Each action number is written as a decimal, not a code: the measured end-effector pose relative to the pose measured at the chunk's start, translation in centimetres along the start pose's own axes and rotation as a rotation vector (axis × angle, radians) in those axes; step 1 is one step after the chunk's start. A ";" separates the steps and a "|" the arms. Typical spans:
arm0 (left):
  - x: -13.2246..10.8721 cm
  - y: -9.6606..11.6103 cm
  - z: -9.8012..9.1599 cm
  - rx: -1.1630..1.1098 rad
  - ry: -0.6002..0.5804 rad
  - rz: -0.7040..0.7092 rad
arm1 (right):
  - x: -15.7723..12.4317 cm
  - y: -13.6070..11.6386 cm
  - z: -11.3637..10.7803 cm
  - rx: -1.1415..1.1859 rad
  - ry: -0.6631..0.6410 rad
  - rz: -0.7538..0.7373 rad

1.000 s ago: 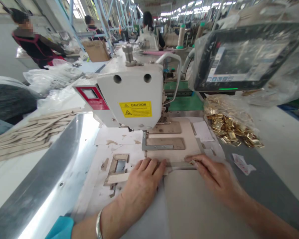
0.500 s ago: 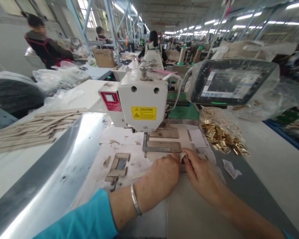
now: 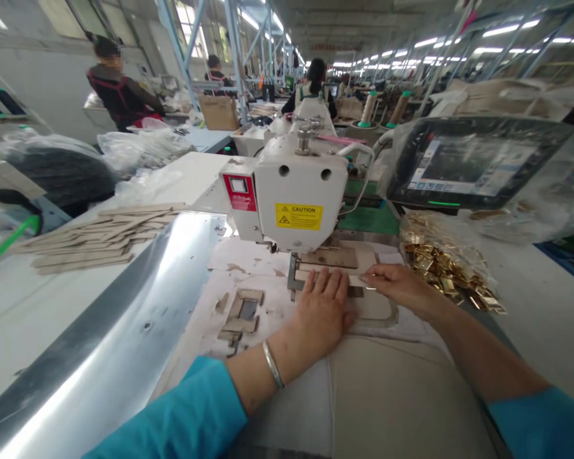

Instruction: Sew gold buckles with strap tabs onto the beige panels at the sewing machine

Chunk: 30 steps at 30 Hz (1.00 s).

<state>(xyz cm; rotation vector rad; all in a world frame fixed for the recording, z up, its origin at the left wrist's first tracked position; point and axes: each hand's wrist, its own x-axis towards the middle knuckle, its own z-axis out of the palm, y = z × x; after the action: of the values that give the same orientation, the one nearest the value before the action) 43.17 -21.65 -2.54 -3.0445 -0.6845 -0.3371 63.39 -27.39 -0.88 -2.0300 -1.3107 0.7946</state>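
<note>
Hands have parted since the earlier frame: left hand lies flat, apparently pinning the strap against the beige panel; right hand pinches strap's end by panel's right edge, probably keeping it straight.

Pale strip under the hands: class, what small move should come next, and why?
Probably the right hand should lower the right end of the pale strip flat, because it pinches there while the left hand lies spread over the work beside the metal bracket.
</note>
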 end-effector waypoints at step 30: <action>1.2 -2.4 1.6 -0.090 -0.059 -0.153 | 4.3 0.1 -0.1 -0.092 -0.002 0.227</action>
<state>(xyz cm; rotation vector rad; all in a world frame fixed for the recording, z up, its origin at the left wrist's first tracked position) 43.57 -18.88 -3.90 -3.1050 -0.9345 -0.2880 64.95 -23.43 -1.59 -2.2803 -1.1499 0.8499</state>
